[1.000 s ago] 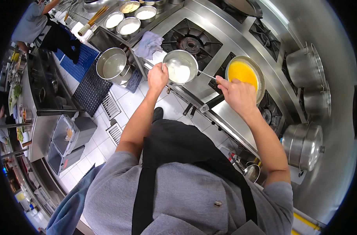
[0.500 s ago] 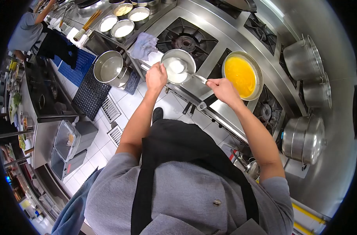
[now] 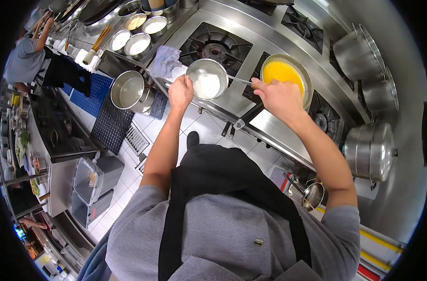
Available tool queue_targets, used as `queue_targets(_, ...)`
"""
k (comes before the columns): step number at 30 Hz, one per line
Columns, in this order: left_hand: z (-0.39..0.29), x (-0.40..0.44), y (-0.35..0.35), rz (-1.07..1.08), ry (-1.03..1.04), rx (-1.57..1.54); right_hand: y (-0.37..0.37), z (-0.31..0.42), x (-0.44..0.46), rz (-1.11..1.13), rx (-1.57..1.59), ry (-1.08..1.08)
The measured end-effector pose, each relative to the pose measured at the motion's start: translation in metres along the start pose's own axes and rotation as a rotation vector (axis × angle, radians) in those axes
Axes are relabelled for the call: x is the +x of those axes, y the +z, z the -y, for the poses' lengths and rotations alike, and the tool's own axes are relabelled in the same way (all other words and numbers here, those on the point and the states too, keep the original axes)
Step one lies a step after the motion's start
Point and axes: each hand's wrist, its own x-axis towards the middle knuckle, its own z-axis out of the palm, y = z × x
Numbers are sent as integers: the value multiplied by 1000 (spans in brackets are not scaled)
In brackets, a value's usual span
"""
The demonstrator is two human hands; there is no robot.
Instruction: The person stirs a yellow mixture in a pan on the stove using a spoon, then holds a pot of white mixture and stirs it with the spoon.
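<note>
My left hand (image 3: 180, 94) is closed on the near left rim of a round metal container (image 3: 198, 70). White powder or grains (image 3: 208, 87) lie in its bottom. In my right hand (image 3: 283, 100) is the handle of a metal spoon (image 3: 240, 80), which reaches left to the container's right rim; its bowl is hard to make out there. Right behind my right hand stands a metal pan (image 3: 309, 86) with yellow liquid (image 3: 279, 70), partly covered by my fingers. A crumpled cloth (image 3: 165, 62) lies left of the container.
Behind the container is a gas burner (image 3: 215, 50). Several metal tubs (image 3: 138, 44) with white contents stand at the upper left. A deep pot (image 3: 129, 91) sits low on the left, and large pots (image 3: 370, 152) line the right wall. Another person (image 3: 31, 61) stands far left.
My right hand has moved right and up, in front of the yellow pan. The spoon's bowl, plain inside the container before, is now hard to see. My left hand still grips the rim.
</note>
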Motion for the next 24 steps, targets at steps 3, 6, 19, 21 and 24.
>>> queue_targets(3, -9, 11, -5, 37, 71, 4, 8, -3, 20, -202, -250, -211)
queue_targets(6, -20, 26, -13, 145, 115, 45, 3, 4, 54, -279, -365, -403)
queue_targets(19, -15, 53, -10, 244, 430, -14, -47, -25, 169, 348, -314, -380)
queue_targets(21, -12, 52, -9, 241, 422, -23, -41, -42, 166, 404, -258, -365)
queue_targets(24, -3, 53, -2, 206, 447, -55, -32, -57, 152, 453, -65, -259)
